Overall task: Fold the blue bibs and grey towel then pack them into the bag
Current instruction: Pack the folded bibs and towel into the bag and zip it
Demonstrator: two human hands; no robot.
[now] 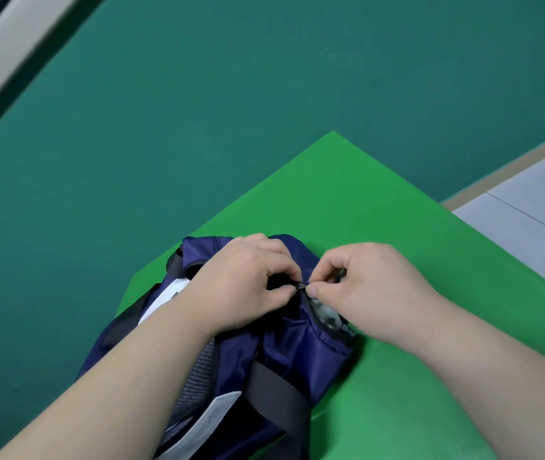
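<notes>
I'm at the zip of the navy backpack (284,353), which lies over the left edge of the bright green mat (397,210). My left hand (241,287) grips the fabric with curled fingers, and my right hand (364,293) pinches the zip pull (301,286). With no bibs or towel outside, I judge this is closing up. Next, the pull must run along while the cloth stays taut.

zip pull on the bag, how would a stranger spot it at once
On the bright green sheet lies a navy bag. Where the left hand and right hand meet on it sits the zip pull, the only small shiny metal piece.
</notes>
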